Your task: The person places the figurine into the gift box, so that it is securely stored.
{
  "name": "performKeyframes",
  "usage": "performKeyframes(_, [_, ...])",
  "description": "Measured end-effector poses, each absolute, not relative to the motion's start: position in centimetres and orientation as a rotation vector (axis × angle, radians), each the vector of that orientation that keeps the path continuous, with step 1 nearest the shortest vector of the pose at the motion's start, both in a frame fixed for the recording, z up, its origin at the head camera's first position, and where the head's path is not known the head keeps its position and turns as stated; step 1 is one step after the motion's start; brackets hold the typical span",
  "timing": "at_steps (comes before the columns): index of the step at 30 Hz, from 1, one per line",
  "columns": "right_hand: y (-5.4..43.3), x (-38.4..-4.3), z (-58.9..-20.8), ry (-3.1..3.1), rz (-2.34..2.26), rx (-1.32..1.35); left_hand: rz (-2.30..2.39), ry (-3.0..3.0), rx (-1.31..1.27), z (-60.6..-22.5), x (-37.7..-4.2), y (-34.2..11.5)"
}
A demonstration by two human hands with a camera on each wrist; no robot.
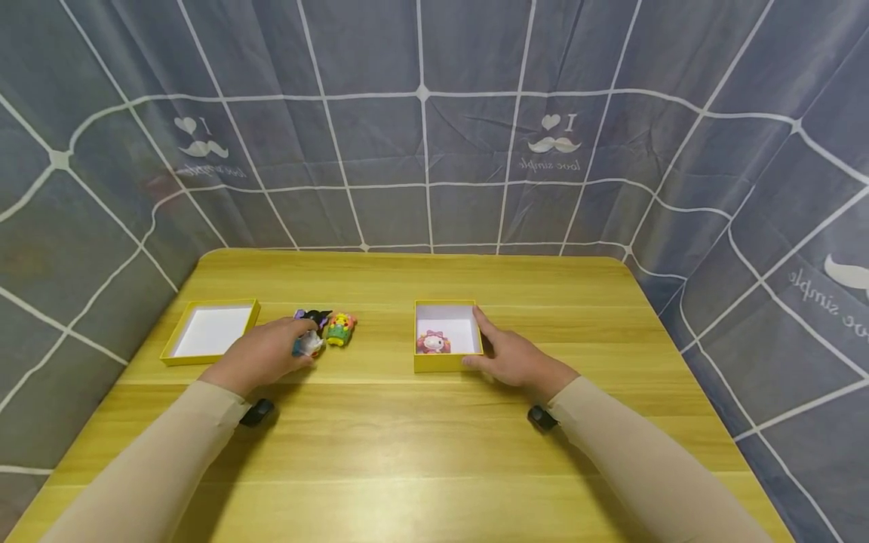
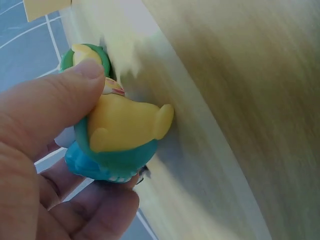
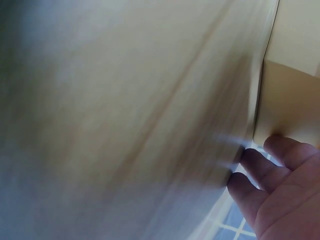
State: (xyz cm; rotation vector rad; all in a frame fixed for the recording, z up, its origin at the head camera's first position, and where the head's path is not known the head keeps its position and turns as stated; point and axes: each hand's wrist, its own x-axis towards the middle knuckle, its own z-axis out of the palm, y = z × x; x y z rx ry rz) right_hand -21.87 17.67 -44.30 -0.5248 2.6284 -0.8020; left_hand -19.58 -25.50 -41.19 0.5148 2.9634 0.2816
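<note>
My left hand (image 1: 265, 353) pinches a small toy figurine (image 1: 310, 344) between thumb and fingers. In the left wrist view this figurine (image 2: 127, 125) shows a yellow underside with blue-green around it, tilted close over the table. Right beside it are a black-and-purple figurine (image 1: 315, 318) and a green-and-yellow figurine (image 1: 340, 329). My right hand (image 1: 512, 356) holds the right side of an open yellow box (image 1: 444, 363), thumb at the near corner and fingers at the far one. Inside the box's white interior sits a pink-and-white figurine (image 1: 433, 342) with a bow.
A shallow yellow box lid (image 1: 210, 332), white inside, lies at the table's left, close behind my left hand. The wooden table (image 1: 380, 460) ends at a grey grid-patterned curtain (image 1: 380, 143) at the back and sides.
</note>
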Motion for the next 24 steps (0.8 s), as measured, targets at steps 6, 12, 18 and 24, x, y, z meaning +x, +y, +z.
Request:
performKeyframes(6, [17.7, -21.8, -44.3, 2.636, -0.789, -0.554, 0.379, 2.938, 0.477, -40.9, -19.4, -25.7])
performKeyframes(12, [17.8, -21.7, -44.4, 2.628, -0.812, -0.535, 0.476, 2.953, 0.505, -40.6, -19.1, -25.9])
performKeyframes(18, [17.8, -21.7, -44.4, 2.624, -0.808, -0.513, 0.564, 2.973, 0.548, -40.3, -19.3, -25.6])
performKeyframes(24, [17.9, -21.9, -44.6, 2.624, -0.797, -0.52, 0.68, 2.968, 0.534, -40.0, -19.8, -24.9])
